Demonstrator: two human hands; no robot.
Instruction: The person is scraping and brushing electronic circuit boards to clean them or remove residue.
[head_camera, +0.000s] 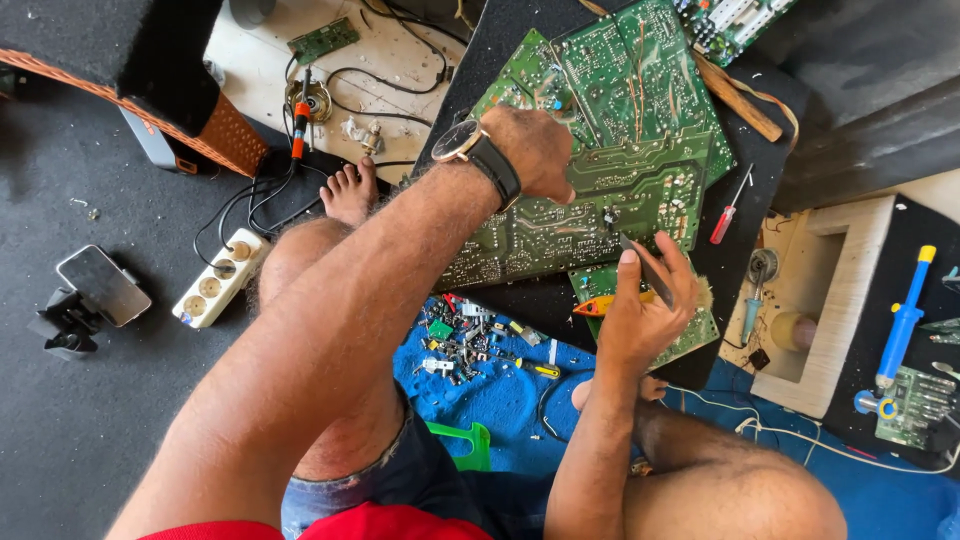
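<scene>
A large green circuit board (600, 215) lies solder side up on a black mat, over other green boards (620, 70). My left hand (535, 150), with a wristwatch on its wrist, grips the board's upper edge. My right hand (645, 305) holds a thin dark tool (645, 265) like a pen, its tip touching the board's lower right part. An orange-handled tool (600, 305) lies just under my right hand.
Small electronic parts (465, 345) are scattered on a blue cloth (500, 395) between my legs. A red screwdriver (728, 212), a blue desoldering pump (900, 325), a white power strip (215, 280), a phone on a stand (100, 285) and a soldering iron (300, 115) surround me.
</scene>
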